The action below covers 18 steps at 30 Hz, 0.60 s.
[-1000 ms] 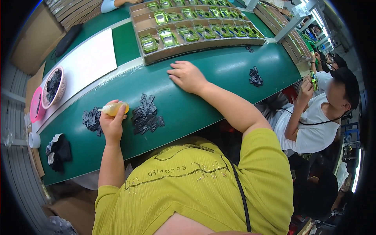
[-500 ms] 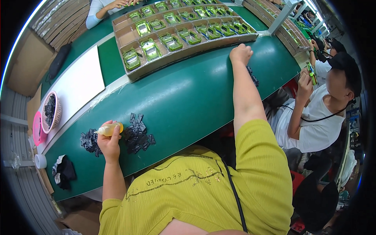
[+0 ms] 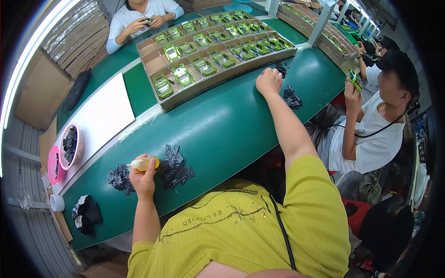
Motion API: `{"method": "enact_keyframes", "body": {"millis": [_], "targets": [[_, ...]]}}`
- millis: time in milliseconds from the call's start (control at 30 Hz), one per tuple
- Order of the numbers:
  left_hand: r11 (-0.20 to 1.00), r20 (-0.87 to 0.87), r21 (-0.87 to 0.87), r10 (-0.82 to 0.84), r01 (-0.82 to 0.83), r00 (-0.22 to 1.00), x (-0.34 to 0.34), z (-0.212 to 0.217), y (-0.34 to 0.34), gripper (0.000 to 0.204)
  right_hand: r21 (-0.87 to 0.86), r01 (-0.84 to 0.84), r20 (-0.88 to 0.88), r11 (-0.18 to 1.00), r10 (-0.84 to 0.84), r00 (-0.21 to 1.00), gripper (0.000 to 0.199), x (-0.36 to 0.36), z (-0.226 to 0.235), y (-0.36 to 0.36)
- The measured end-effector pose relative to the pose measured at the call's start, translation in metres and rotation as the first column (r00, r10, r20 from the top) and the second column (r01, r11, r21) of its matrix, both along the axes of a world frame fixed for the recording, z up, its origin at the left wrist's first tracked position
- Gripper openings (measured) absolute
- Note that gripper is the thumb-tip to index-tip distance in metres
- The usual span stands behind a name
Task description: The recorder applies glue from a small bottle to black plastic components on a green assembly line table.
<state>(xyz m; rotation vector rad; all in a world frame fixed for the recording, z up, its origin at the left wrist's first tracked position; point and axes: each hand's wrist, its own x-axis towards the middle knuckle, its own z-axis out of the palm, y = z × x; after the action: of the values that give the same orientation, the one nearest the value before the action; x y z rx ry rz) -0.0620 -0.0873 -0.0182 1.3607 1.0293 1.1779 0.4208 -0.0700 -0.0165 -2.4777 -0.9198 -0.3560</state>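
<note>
My left hand (image 3: 143,181) is wrapped round a small squeeze bottle (image 3: 146,163) of yellowish liquid, its pale nozzle pointing left. Beside that hand lie two heaps of small black plastic parts, one left pile (image 3: 120,179) and one right pile (image 3: 175,167). My right hand (image 3: 269,82) is stretched far forward over the green table, fingers curled; whatever may be in them is hidden. Just past it sits a small cluster of black parts (image 3: 282,69), with another little pile (image 3: 292,97) to its right. A cardboard tray (image 3: 222,79) of green toy car bodies (image 3: 204,66) stands beyond.
At left are a pink basket (image 3: 79,143) of black parts, a pink bowl (image 3: 54,169), a tape roll (image 3: 57,203) and a black cloth (image 3: 86,215). A white board (image 3: 106,109) lies behind. One co-worker (image 3: 139,21) sits opposite, another (image 3: 371,116) at right holding a green car body.
My right hand has drawn back from the far right, and the small black cluster by the tray now shows. My left hand still holds the bottle. The whole view has shifted slightly.
</note>
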Motion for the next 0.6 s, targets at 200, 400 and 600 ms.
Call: {"method": "enact_keyframes", "body": {"millis": [200,400,600], "targets": [[1.000,0.021,-0.001,0.003,-0.003,1.000,-0.002,-0.001,0.000,0.031,0.081,-0.265,0.139,0.961,0.252,0.958,0.018,-0.001,-0.007,-0.001],[0.999,0.007,0.027,0.047,-0.047,0.999,0.000,0.011,0.000,0.024,0.384,-0.711,0.144,0.589,0.723,0.676,0.023,-0.119,0.028,-0.035],[0.990,-0.066,0.117,0.084,-0.076,0.994,-0.012,-0.014,0.001,0.025,0.691,-0.682,0.240,-0.238,0.966,-0.094,0.052,-0.221,0.205,-0.101]]}}
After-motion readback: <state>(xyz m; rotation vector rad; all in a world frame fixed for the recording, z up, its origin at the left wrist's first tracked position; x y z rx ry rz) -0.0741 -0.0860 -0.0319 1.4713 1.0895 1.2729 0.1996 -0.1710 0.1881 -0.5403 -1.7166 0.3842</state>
